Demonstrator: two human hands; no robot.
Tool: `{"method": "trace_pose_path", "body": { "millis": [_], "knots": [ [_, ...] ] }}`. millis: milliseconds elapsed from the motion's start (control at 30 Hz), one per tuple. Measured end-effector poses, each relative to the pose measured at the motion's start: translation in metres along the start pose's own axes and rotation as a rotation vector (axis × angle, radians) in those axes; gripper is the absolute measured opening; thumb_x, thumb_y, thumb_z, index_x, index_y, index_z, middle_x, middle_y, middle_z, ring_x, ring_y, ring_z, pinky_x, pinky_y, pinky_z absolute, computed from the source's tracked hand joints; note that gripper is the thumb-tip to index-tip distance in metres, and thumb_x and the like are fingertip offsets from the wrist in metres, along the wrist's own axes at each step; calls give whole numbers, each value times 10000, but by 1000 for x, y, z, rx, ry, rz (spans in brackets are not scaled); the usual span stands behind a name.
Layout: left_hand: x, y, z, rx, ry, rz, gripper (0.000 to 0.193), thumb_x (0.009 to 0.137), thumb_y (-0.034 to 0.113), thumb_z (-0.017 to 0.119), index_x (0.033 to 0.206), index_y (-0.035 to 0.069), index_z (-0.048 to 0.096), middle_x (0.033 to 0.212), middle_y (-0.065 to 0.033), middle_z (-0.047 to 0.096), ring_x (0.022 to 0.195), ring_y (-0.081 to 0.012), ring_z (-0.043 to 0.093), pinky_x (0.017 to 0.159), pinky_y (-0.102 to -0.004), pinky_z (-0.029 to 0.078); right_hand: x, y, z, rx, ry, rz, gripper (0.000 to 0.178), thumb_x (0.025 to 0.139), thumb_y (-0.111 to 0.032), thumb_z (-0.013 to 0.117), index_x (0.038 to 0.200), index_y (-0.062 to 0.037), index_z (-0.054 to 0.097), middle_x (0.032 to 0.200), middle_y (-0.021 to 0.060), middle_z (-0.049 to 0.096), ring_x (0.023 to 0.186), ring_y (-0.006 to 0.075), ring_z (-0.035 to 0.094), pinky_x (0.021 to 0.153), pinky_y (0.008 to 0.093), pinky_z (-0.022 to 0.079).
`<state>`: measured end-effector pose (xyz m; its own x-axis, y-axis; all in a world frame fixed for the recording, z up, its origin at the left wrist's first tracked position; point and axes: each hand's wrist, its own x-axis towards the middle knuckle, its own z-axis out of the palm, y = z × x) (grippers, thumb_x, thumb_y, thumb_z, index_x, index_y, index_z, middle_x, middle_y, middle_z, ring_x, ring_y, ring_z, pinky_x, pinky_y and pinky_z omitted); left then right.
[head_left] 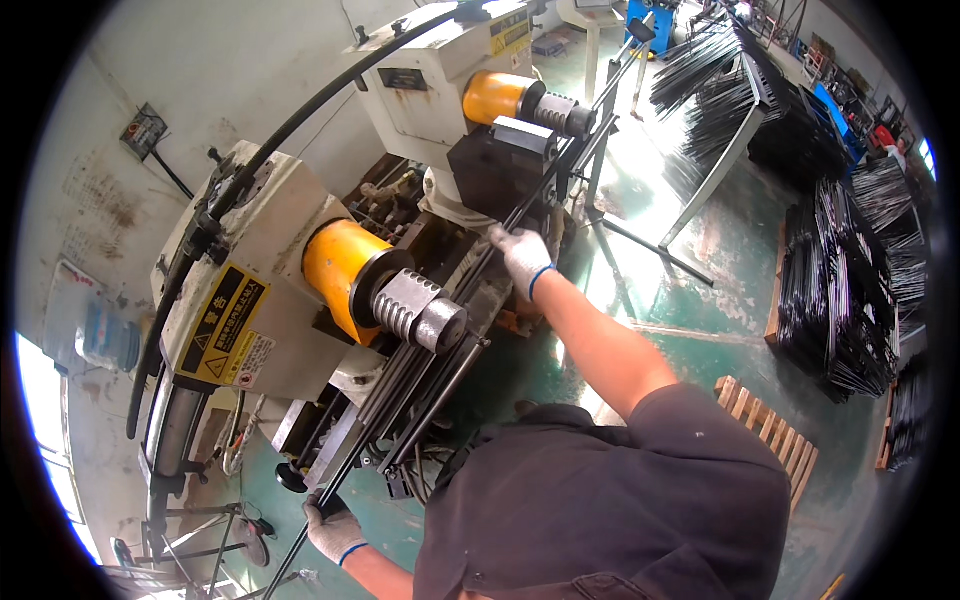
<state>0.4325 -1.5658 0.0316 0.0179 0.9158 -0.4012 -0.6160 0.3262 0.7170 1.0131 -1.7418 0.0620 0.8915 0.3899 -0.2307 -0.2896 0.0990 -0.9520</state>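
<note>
Long thin dark metal rods [388, 392] run slantwise from the lower left to the upper right, along the front of two machines. At their lower left part my left hand [334, 532], in a white glove with a blue cuff edge, is closed around them. My right hand [524, 260], gloved the same way, is stretched out farther along and grips the rods between the two machines. How many rods each hand holds cannot be made out. Above the rods, between my hands, juts the near machine's ribbed metal roller [410, 306] with an orange housing [345, 270].
The far machine [430, 85] has a similar orange housing [495, 97]. A thick black hose [300, 120] arches over both machines. Stacks of black rods [835, 290] stand at the right, near a wooden pallet [765, 430]. A metal stand [720, 175] rises from the green floor.
</note>
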Motion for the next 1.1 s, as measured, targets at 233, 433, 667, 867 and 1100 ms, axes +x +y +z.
{"method": "trace_pose_path", "body": {
  "millis": [233, 433, 667, 867, 1100],
  "knots": [
    [-25, -34, 30, 86, -109, -44, 280, 1127, 293, 666, 1173, 30, 749, 1166, -94, 780, 1105, -256, 741, 1024, -402, 602, -43, 35, 30, -58, 14, 166, 554, 994, -409, 800, 1204, 99, 730, 1033, 175, 763, 914, 253, 727, 798, 426, 582],
    [-38, -45, 47, -10, -221, -95, 289, 1104, 242, 694, 1180, -34, 736, 1157, -130, 774, 1090, -283, 734, 1066, -425, 578, 0, -2, 0, -22, 158, 90, 507, 998, -403, 798, 1205, 55, 733, 1024, 138, 771, 753, 234, 719, 573, 391, 579],
    [-14, -24, 0, 57, -96, 22, 260, 1099, 241, 702, 1119, -15, 743, 1122, -106, 772, 1104, -260, 708, 1093, -422, 534, 26, -20, -7, -141, 364, 92, 776, 980, -495, 834, 1433, 105, 642, 1269, 236, 769, 1084, 338, 754, 933, 457, 605],
    [-33, -36, 29, 39, -95, -3, 296, 1133, 267, 655, 1158, -17, 734, 1155, -130, 765, 1136, -280, 702, 1115, -437, 530, -51, 24, 28, -369, 30, 83, 655, 982, -478, 814, 1209, 131, 737, 1015, 230, 800, 985, 336, 763, 945, 456, 577],
    [-29, -40, 20, 23, -125, -38, 322, 1132, 282, 680, 1220, -25, 722, 1222, -156, 759, 1184, -288, 703, 1136, -437, 543, -31, 32, 17, -134, 113, 72, 501, 993, -420, 810, 1016, 79, 772, 808, 93, 715, 762, 170, 645, 716, 399, 538]
  ]
}}
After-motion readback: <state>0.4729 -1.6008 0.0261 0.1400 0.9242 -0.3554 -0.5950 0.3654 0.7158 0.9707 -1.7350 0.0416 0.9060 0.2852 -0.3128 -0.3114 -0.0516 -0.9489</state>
